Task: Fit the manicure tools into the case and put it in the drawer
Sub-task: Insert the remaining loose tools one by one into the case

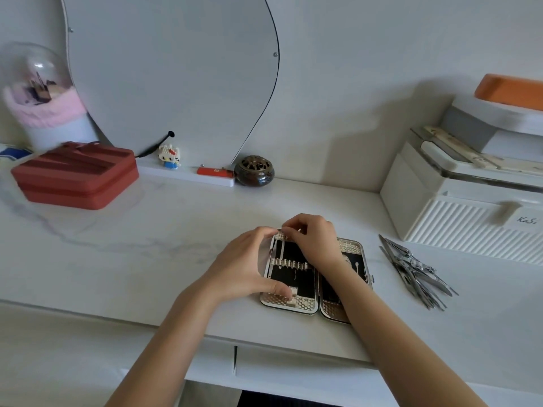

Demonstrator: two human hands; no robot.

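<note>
Steel, thin and shiny: the loose manicure tools (415, 270) lie in a fanned heap on the white marble-look tabletop (147, 245), towards its right edge and just in front of a ribbed white organiser box (458, 218). Their long axes run mostly from the back of the tabletop towards the front edge, slanting a little to the right as they come forward. The case (296, 284) lies open flat to the left of that heap, near the front edge, its two halves side by side with the hinge running front to back. It has a bright metal frame, a woven-looking pale lining at the ends and a black insert crossed by a band of small loops; a few slim tools already sit in the left half.

Both hands are on the case. The left hand (244, 268) has its grip spread across the left half, fingertips at the far end and thumb pressing the near end. The right hand (313, 240) has its grip pinched together on something slim at the far end of the left half, probably a tool being seated; what exactly it holds is too small to tell.

The heap lies to the right of both hands and the right hand is nearer, so I judge the next pick belongs to it, while the left steadies the case. The drawer (293, 365) sits shut under the front edge
</note>
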